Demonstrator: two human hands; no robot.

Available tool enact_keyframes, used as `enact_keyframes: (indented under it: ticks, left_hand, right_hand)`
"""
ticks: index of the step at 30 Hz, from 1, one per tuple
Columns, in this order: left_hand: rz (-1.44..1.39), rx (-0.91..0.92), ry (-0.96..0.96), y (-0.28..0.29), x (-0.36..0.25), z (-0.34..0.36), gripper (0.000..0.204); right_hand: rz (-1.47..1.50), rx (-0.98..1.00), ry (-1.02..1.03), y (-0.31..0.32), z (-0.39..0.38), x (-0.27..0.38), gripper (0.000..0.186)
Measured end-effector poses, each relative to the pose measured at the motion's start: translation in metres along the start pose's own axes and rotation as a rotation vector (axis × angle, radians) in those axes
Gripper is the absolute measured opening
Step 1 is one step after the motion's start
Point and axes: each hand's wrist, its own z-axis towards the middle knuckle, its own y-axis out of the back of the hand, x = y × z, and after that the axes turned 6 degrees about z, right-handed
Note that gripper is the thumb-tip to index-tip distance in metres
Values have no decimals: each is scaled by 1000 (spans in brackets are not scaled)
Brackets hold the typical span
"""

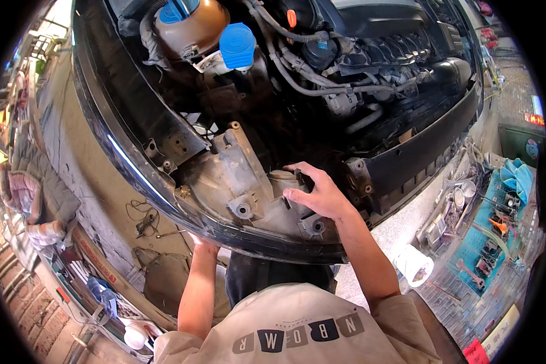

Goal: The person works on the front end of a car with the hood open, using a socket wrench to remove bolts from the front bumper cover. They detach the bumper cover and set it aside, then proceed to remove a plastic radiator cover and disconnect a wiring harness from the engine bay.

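Note:
A dusty headlight [227, 176] with a grey plastic housing sits in the front corner of a dark car, behind the bumper [249, 242]. My right hand [317, 193] is closed on the headlight's inner end, thumb and forefinger on either side of a round cap [282, 175]; the other fingers are partly hidden. Low at the bumper's outer face, my left hand [205, 241] reaches in under the edge. Its fingers are out of sight behind the bumper, so what they touch cannot be seen.
Beyond the headlight lie the engine [382, 54], its hoses and a reservoir with a blue cap [236, 45]. A black crossmember [424, 148] runs to the right. On the floor are a white bucket [414, 266], a teal tool mat [476, 242] with tools, and a cable [144, 221].

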Motion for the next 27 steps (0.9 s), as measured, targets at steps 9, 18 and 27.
enact_keyframes:
  ticks: [9, 18, 27]
  left_hand:
    - [29, 17, 19, 23, 17, -22, 69]
    - [139, 2, 26, 75, 54, -44, 72]
    - [-8, 65, 108, 93, 70, -47, 65]
  right_hand:
    - [32, 15, -29, 3, -27, 3, 49]
    - [9, 121, -50, -2, -35, -7, 53]
    - [-80, 99, -34, -4, -47, -9, 55]
